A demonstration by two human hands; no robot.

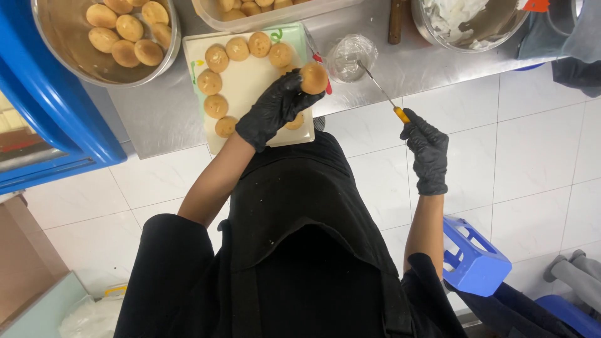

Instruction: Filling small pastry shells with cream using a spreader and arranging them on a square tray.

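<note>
While gripping bun [313, 77] in left hand [275, 107] above tray [250, 78], right hand [427, 150] clenched on knife [383, 94], tip raised clear

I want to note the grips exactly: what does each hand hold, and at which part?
The left hand holds a round golden bun by its side, in the fingertips. The right hand holds a thin metal tool by its orange handle end.

A board [250, 81] lined with buns [217, 57] lies under the left hand [275, 106], a bowl [47, 44] of buns beyond to its left, a small cup [350, 57] between both hands, just ahead of the right hand [427, 147].
</note>
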